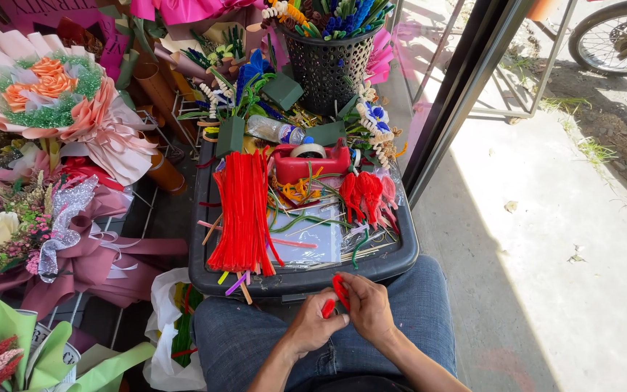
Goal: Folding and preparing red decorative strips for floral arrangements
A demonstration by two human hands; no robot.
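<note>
Your hands meet over your lap, just below the near rim of the dark tray (pixel 400 263). Left hand (pixel 312 325) pinches the lower end of a red pipe cleaner piece (pixel 335 294); right hand (pixel 369 306) closes on its upper, bent part, so both are clamped on the same piece, fingers nearly touching. On the tray: a thick bundle of red pipe cleaners (pixel 244 210) lying lengthwise at left, a clear plastic sleeve (pixel 306 236) in the middle with green stems and thin sticks strewn across it, and finished red petal shapes (pixel 363 194) at right. Behind these, a red tape dispenser (pixel 310 161) with a pale roll, and a clear plastic bottle (pixel 273 131) with a blue cap lying on its side. A black mesh basket (pixel 326 67) at the far end holds upright blue, yellow and green stems. Left of the tray, wrapped bouquets crowd close: a peach and white one (pixel 59 94), a mauve-wrapped one (pixel 52 247), a green-wrapped one (pixel 16 348). A white plastic bag (pixel 165 327) sits against your left knee. Sunlit concrete floor (pixel 546 254) at right.
</note>
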